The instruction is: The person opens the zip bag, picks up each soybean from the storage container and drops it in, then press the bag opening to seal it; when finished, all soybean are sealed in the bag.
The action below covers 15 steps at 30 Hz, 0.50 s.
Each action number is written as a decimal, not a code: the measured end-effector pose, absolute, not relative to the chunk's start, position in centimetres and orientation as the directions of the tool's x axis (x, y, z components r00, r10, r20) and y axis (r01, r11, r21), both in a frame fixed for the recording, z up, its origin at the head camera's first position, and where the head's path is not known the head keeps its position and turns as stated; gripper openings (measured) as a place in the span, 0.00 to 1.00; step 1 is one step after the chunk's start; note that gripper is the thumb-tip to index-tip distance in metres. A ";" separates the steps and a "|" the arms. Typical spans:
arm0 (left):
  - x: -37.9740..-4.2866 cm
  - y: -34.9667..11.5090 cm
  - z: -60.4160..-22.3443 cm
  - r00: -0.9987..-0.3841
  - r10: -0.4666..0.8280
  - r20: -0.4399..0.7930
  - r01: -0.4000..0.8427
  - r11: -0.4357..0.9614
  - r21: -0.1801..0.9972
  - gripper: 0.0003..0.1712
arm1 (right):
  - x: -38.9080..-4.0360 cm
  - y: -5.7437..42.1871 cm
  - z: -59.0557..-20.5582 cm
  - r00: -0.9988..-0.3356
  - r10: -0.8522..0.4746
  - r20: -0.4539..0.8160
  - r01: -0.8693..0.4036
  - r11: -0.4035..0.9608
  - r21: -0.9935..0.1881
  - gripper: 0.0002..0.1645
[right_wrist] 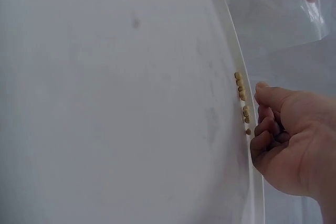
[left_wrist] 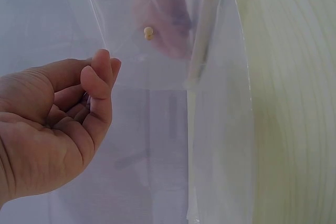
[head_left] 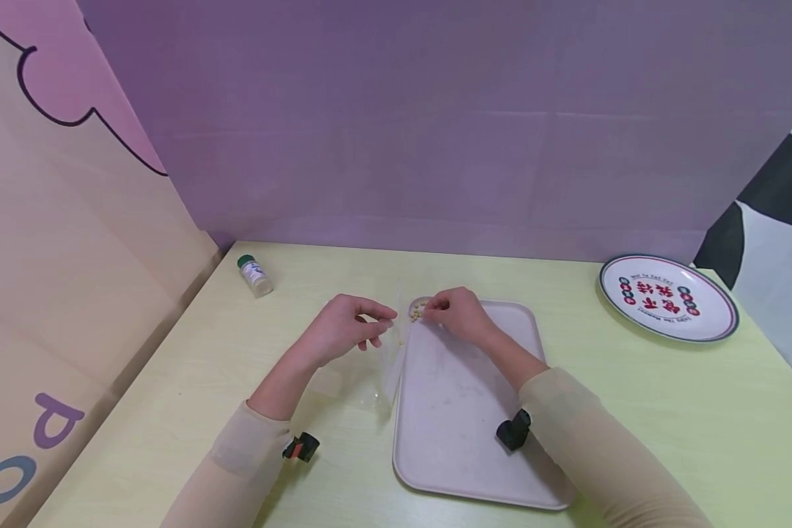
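Note:
My left hand (head_left: pixel 353 328) pinches the edge of a clear plastic bag (head_left: pixel 392 370) between thumb and forefinger, and the bag hangs upright beside the tray. Low in the bag, the left wrist view shows a pale yellow bean (left_wrist: pixel 148 33), perhaps two together. A beige rectangular tray (head_left: pixel 462 440) lies to the right of the bag. Several small yellow beans (right_wrist: pixel 241 87) sit along its far edge, near the far left corner. My right hand (head_left: pixel 458 315) is at that edge, close to the beans, with fingers curled. Whether its fingertips hold a bean is hidden.
A small clear bottle (head_left: pixel 254 276) with a green cap and a label lies at the table's back left. An oval white plate (head_left: pixel 706 315) with red characters and a dark rim is at the back right. A purple panel (head_left: pixel 435 147) stands behind the table.

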<state>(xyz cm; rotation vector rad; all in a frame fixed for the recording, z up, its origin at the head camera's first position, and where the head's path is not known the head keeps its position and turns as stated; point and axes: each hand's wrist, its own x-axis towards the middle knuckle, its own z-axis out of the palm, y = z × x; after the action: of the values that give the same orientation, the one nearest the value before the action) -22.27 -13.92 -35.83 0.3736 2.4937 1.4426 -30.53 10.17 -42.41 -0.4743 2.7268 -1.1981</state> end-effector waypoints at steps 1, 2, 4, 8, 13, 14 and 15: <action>-22.3 -13.9 -35.8 -0.940 0.333 -0.076 0.100 0.481 0.871 0.15 | -30.5 10.1 -42.3 -0.945 -0.328 0.006 -0.224 0.631 -0.743 0.08; -22.3 -13.9 -35.8 -0.940 0.333 -0.077 0.098 0.480 0.872 0.15 | -30.5 10.1 -42.2 -0.946 -0.325 0.001 -0.216 0.628 -0.748 0.08; -22.3 -13.9 -35.8 -0.939 0.334 -0.077 0.098 0.478 0.873 0.15 | -30.5 10.0 -42.0 -0.946 -0.324 0.001 -0.214 0.623 -0.752 0.08; -22.3 -13.9 -35.9 -0.939 0.334 -0.078 0.096 0.474 0.875 0.15 | -30.4 9.9 -41.7 -0.945 -0.328 0.012 -0.223 0.614 -0.757 0.09; -22.3 -13.9 -35.9 -0.941 0.328 -0.081 0.092 0.479 0.873 0.15 | -30.0 9.8 -40.9 -0.941 -0.335 0.055 -0.246 0.562 -0.789 0.10; -22.3 -13.9 -35.9 -0.941 0.328 -0.081 0.092 0.479 0.873 0.15 | -29.9 9.8 -40.8 -0.939 -0.337 0.064 -0.250 0.546 -0.800 0.11; -22.3 -13.9 -35.9 -0.941 0.328 -0.081 0.091 0.479 0.873 0.15 | -29.8 9.8 -40.6 -0.938 -0.339 0.071 -0.252 0.529 -0.810 0.11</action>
<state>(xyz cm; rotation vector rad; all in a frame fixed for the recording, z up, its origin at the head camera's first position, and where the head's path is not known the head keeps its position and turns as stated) -22.27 -13.93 -35.93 0.3597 2.4896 1.4483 -29.79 9.77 -40.62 -0.5165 2.6622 -1.3875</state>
